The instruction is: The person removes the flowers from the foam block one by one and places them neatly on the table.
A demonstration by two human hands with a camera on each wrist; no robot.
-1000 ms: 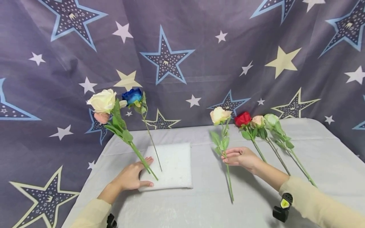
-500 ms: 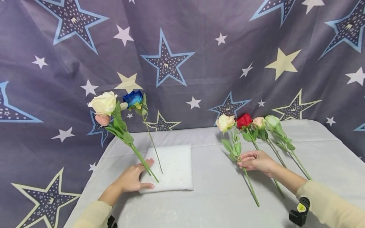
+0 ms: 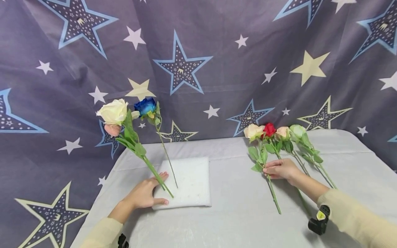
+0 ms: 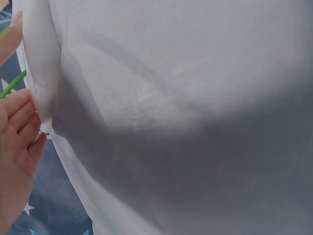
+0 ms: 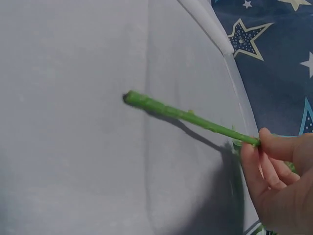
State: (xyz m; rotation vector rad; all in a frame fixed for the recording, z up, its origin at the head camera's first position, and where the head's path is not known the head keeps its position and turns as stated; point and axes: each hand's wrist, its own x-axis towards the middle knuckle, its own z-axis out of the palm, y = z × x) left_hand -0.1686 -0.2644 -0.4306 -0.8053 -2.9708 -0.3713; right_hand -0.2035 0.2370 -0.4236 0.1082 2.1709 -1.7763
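A square white foam block (image 3: pixel 193 184) lies on the table, with several artificial roses standing in its left part: a cream rose (image 3: pixel 113 112), a small pink rose (image 3: pixel 112 130) below it and a blue rose (image 3: pixel 145 106). My left hand (image 3: pixel 142 193) rests on the block's left side, thumb and fingers spread around the stems. At the right, my right hand (image 3: pixel 282 169) pinches the green stem of a pale peach rose (image 3: pixel 253 132) between thumb and fingers. The stem's cut end (image 5: pixel 134 98) points toward me in the right wrist view, above the cloth.
A red rose (image 3: pixel 269 130), a peach-pink rose (image 3: pixel 282 133) and a pale green rose (image 3: pixel 297 132) lie side by side at the right, just beyond the held one. A grey cloth (image 3: pixel 229 220) covers the table, and a star-patterned curtain (image 3: pixel 198 41) hangs behind it.
My right hand has carried the peach rose rightward to beside the red rose, its bloom now overlapping the red one. My left hand and the foam block have stayed in place.
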